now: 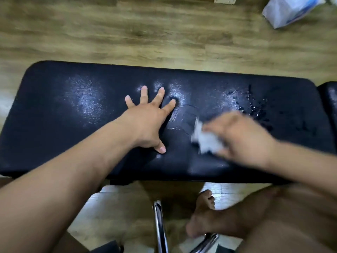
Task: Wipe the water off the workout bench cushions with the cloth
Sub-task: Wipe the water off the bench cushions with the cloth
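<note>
A long black bench cushion lies across the view, shiny with wet patches. Water drops bead on its right part. My left hand rests flat on the cushion's middle with fingers spread, holding nothing. My right hand is blurred with motion just right of centre, closed on a crumpled white cloth pressed against the cushion. A second black cushion begins at the right edge, separated by a narrow gap.
Wooden floor lies beyond the bench. A white plastic bag sits at the top right. Chrome bench legs and my bare foot are below the cushion's near edge, with my right knee at the lower right.
</note>
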